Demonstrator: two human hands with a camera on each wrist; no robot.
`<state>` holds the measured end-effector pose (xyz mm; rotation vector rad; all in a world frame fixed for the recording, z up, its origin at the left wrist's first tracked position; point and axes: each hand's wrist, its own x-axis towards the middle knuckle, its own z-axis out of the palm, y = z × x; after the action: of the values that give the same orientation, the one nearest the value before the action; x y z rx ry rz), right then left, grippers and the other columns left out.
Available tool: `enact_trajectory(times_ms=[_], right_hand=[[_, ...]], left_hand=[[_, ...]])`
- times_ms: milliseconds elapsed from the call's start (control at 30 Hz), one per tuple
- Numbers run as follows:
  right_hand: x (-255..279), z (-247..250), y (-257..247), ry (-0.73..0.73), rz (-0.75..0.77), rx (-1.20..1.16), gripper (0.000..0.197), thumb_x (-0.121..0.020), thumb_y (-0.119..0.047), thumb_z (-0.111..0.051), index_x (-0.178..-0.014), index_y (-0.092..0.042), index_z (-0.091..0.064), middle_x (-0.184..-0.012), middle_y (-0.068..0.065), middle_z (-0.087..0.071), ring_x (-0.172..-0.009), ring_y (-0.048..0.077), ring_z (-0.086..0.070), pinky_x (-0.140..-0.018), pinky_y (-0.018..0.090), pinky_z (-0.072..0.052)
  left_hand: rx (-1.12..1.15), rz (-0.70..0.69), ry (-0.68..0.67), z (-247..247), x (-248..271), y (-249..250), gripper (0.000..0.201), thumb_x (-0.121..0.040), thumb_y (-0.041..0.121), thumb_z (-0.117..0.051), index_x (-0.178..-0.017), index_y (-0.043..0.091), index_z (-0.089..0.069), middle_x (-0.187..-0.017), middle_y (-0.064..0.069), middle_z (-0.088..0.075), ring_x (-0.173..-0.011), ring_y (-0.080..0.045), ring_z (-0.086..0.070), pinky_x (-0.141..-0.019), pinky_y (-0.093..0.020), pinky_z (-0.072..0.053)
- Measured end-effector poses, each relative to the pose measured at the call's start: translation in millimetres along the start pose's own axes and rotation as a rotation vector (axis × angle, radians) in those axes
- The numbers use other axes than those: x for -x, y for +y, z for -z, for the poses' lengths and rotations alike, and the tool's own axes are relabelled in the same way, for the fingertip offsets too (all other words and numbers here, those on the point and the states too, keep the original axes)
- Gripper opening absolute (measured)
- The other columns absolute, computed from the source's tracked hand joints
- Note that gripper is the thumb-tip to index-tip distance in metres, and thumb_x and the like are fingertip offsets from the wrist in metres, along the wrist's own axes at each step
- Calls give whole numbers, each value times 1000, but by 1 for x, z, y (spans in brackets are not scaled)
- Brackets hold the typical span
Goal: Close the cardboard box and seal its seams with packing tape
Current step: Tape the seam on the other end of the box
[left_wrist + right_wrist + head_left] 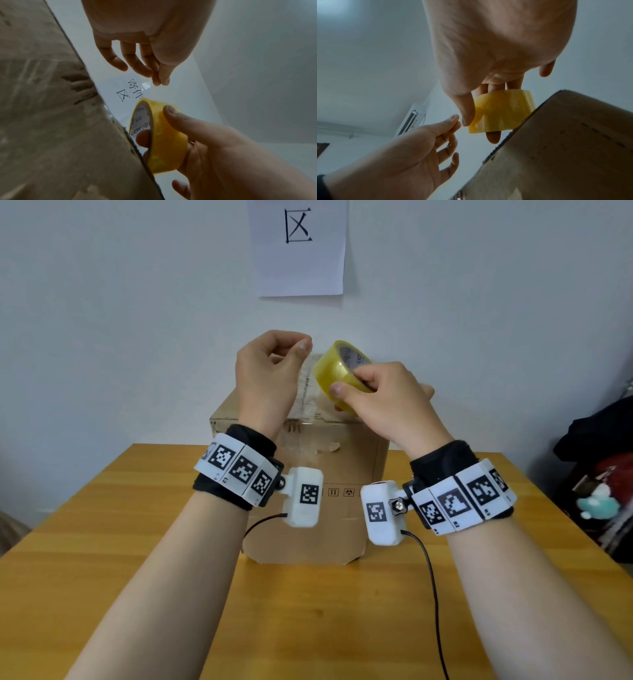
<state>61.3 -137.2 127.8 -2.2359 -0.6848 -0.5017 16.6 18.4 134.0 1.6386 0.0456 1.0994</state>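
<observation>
A brown cardboard box (308, 474) stands on the wooden table with its top flaps down; shiny clear tape lies along its top seam. Above the box's far edge my right hand (349, 380) grips a yellow roll of packing tape (337, 368), thumb on the outer face and a finger inside the core (144, 136). To the left of the roll, my left hand (303, 345) pinches the clear free end of the tape (147, 84) between thumb and forefinger. In the right wrist view the roll (501, 111) hangs just over the box edge (573, 148).
The wooden table (102, 542) extends to both sides and in front of the box. A paper sign (298, 248) hangs on the wall behind. Dark clothing and bags (599, 474) are piled at the right. A wall air conditioner (414, 119) is high up.
</observation>
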Motion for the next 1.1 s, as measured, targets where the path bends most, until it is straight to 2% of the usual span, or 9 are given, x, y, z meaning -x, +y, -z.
enact_trajectory(times_ms=[133,267,367,500,567,667,800,967,1100], right_hand=[[1,0,-6,43,-22,22,48,-89,-56,-60,-75,-10,-60,-65,-1,-61,-79,15,-56,-73,37,-20],[-1,-1,-5,136,-59,29,52,-89,-59,-57,-73,-10,-61,-62,-6,-68,-85,14,-57,-74,37,-18],[-2,-4,-6,153,-62,3,56,-87,-63,-57,-78,-9,-67,-57,-8,-68,-83,7,-56,-73,37,-17],[2,-6,-5,112,1,46,62,-84,-69,-56,-72,-8,-59,-64,-4,-68,-84,14,-54,-73,38,-18],[4,-3,-4,53,21,115,58,-87,-68,-52,-65,-15,-52,-60,-8,-58,-80,14,-53,-75,38,-19],[5,-2,-4,-3,38,133,50,-91,-61,-53,-62,-21,-48,-59,-11,-45,-77,13,-51,-79,39,-21],[3,-6,-7,65,20,127,51,-89,-63,-56,-62,-20,-46,-57,-10,-41,-74,9,-47,-76,38,-20],[0,-8,-9,123,-23,106,54,-88,-63,-55,-59,-19,-43,-59,-9,-52,-80,19,-51,-77,38,-20],[-2,-10,-8,185,-24,121,62,-86,-71,-51,-67,-11,-55,-66,-4,-67,-83,20,-56,-75,39,-19]], left_hand=[[17,-37,45,0,9,2,5,-91,15,-69,-90,17,-74,-81,12,-70,-67,7,-57,-68,-11,-44],[59,-93,64,8,14,6,5,-91,15,-69,-92,13,-74,-83,10,-70,-72,6,-59,-70,-12,-44],[59,-108,57,17,13,8,6,-91,16,-70,-93,13,-75,-85,6,-73,-78,-1,-64,-74,-16,-48],[63,-32,82,26,7,0,7,-90,18,-70,-92,15,-76,-86,7,-74,-83,-4,-67,-80,-22,-53],[56,-10,111,30,4,-2,9,-89,19,-70,-93,14,-77,-85,8,-74,-80,-1,-65,-79,-23,-53],[60,4,151,34,0,-4,11,-88,21,-70,-92,15,-77,-83,9,-73,-79,-1,-65,-85,-36,-56],[60,-11,165,33,4,-3,9,-88,23,-70,-90,18,-76,-83,10,-73,-80,-2,-65,-85,-40,-55],[103,-69,231,37,10,1,15,-90,23,-70,-94,11,-76,-82,8,-72,-76,-4,-63,-76,-35,-54],[113,-130,244,40,15,6,15,-91,23,-70,-95,9,-76,-83,5,-72,-76,-6,-62,-74,-35,-54]])
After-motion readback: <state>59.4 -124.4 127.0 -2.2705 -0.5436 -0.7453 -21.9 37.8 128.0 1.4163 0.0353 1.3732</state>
